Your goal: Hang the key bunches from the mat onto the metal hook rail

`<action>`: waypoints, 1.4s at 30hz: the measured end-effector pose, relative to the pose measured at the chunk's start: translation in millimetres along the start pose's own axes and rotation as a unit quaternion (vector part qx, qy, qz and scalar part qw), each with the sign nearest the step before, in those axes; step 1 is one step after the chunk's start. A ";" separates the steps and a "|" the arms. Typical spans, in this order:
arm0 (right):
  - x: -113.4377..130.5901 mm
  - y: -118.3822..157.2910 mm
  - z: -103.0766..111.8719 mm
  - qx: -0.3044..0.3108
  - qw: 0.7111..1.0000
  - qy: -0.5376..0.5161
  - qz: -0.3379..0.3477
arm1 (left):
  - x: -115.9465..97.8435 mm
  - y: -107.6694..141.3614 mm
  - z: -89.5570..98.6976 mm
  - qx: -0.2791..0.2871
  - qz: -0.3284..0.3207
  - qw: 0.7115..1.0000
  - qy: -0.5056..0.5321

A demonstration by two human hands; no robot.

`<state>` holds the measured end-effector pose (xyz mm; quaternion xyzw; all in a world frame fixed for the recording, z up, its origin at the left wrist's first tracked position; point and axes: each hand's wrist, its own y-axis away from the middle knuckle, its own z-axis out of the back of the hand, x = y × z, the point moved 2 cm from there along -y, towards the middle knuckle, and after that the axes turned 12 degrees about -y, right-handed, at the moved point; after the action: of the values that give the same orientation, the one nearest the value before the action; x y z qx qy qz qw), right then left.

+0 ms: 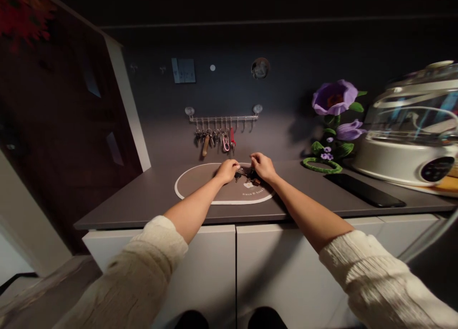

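Both of my hands are over an oval brown mat (196, 183) with a white rim on the grey counter. My left hand (228, 170) is closed, its fingertips pinched at the left side of a small bunch of keys (246, 174). On the other side of the bunch, my right hand (263, 166) is also closed, with thumb and finger together at the keys. The exact pieces between the fingertips are too small to tell. On the wall behind, a clear hook rack (223, 119) carries several keys, a brown fob (205, 145), a pink loop (225, 142) and a red strap (232, 137).
To the right stand purple artificial flowers (335, 97) with a green ring base (322, 166), a black phone (365, 190) lying flat, and a white appliance (400, 157) with a clear cover. White cabinet doors (200, 276) are below the counter edge.
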<state>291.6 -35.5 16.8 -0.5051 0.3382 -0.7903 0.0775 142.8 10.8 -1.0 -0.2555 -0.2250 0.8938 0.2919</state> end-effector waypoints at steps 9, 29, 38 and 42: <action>-5.5 0.2 -3.1 0.009 1.000 0.016 -0.004 | 1.3 2.9 -0.1 0.051 -0.052 0.997 0.003; 0.9 3.3 -6.7 0.070 0.983 0.169 0.020 | 2.7 8.1 15.3 0.016 -0.051 0.999 0.003; 6.7 5.3 -9.7 0.094 0.981 0.166 0.026 | 6.9 8.9 23.5 0.044 0.082 0.973 0.209; 8.6 6.1 -12.1 0.105 0.984 0.146 0.010 | 8.6 6.8 26.4 0.047 0.119 0.950 0.286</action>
<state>275.9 -38.6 16.3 -0.3701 0.2661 -0.8858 0.0877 118.5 4.7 12.7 -0.5111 -0.0575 0.8212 0.2471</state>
